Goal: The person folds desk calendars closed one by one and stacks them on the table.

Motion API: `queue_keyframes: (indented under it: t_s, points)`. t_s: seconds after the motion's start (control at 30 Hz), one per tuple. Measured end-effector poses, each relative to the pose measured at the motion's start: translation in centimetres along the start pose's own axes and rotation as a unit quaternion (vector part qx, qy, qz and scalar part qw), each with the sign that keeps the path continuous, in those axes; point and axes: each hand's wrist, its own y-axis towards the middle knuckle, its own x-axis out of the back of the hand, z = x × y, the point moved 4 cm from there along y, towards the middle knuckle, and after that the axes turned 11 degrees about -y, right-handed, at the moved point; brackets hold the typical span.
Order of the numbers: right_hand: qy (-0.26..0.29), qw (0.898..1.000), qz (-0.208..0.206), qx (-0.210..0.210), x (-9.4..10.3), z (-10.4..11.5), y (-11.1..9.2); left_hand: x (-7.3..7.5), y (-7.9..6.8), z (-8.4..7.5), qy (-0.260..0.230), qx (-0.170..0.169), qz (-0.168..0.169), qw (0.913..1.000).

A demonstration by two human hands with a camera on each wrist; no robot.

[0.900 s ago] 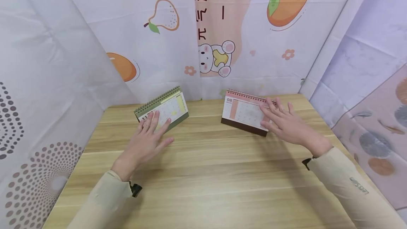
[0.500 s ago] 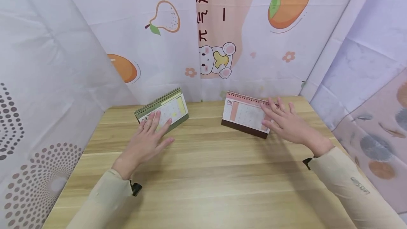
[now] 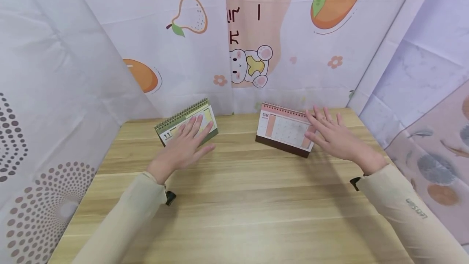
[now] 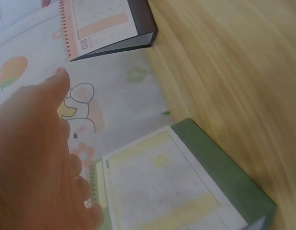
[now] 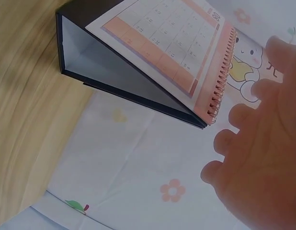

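Note:
Two spiral-bound desk calendars stand like tents at the back of the wooden table. The green calendar, marked 11, is on the left; the pink calendar with a dark brown base, marked 08, is on the right. My left hand hovers in front of the green calendar, fingers spread, covering part of its page in the head view. The left wrist view shows this hand apart from the page. My right hand, fingers spread, is at the pink calendar's right end. In the right wrist view a gap separates the hand from the spiral.
The wooden table runs up to a white printed curtain right behind the calendars. More curtains hang along the left side and the right side.
My left hand has moved right and up across the green calendar, uncovering its 11. My right hand has shifted slightly up and right. Both calendars have stayed in place.

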Motion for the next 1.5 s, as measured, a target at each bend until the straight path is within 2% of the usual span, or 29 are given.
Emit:
queue_keyframes:
  t_s: [0.2, 0.43, 0.6, 0.7, 0.87, 0.93, 1.0, 1.07, 1.17, 1.23, 1.33, 1.4, 1.5]
  points:
    - [0.023, 1.000, -0.016, 0.002, 0.2, -0.1, 0.0, 0.8, 2.1, -1.0, -0.013, -0.014, 0.013, 0.9997]
    - [0.064, 0.998, -0.007, -0.009, 0.2, -0.6, 0.0, 1.3, 3.6, -1.7, -0.047, -0.001, 0.039, 0.9981]
    - [0.110, 0.994, -0.003, -0.010, 0.2, -0.8, 0.1, 1.3, 4.2, -1.5, -0.123, 0.021, 0.051, 0.9909]
    - [0.139, 0.990, -0.009, -0.009, 0.3, -0.9, 0.2, 1.1, 4.4, -1.2, -0.195, 0.042, 0.061, 0.9781]
    - [0.179, 0.983, -0.019, -0.037, 0.4, -1.4, 0.5, 0.3, 4.9, -1.0, -0.317, 0.078, 0.079, 0.9418]
    - [0.194, 0.979, -0.016, -0.056, 0.3, -1.8, 0.5, 0.0, 5.4, -1.0, -0.345, 0.083, 0.081, 0.9315]
    - [0.214, 0.974, -0.008, -0.075, 0.1, -2.2, 0.5, -0.4, 5.9, -1.1, -0.358, 0.080, 0.083, 0.9266]
    - [0.244, 0.965, 0.005, -0.097, -0.2, -2.6, 0.4, -0.8, 6.5, -1.2, -0.367, 0.071, 0.083, 0.9236]
    - [0.294, 0.946, 0.024, -0.132, -0.7, -3.2, 0.2, -1.2, 7.4, -1.4, -0.384, 0.064, 0.085, 0.9172]
    - [0.334, 0.930, 0.031, -0.147, -1.0, -3.5, 0.1, -1.4, 8.1, -1.7, -0.404, 0.065, 0.087, 0.9082]
    - [0.372, 0.913, 0.042, -0.161, -1.4, -3.8, 0.1, -1.7, 9.2, -2.2, -0.440, 0.070, 0.083, 0.8915]
    - [0.387, 0.906, 0.052, -0.164, -1.6, -3.8, 0.1, -2.0, 10.1, -2.6, -0.458, 0.078, 0.078, 0.8820]
    - [0.392, 0.902, 0.070, -0.166, -1.9, -3.9, 0.0, -2.4, 11.5, -3.3, -0.478, 0.094, 0.074, 0.8704]
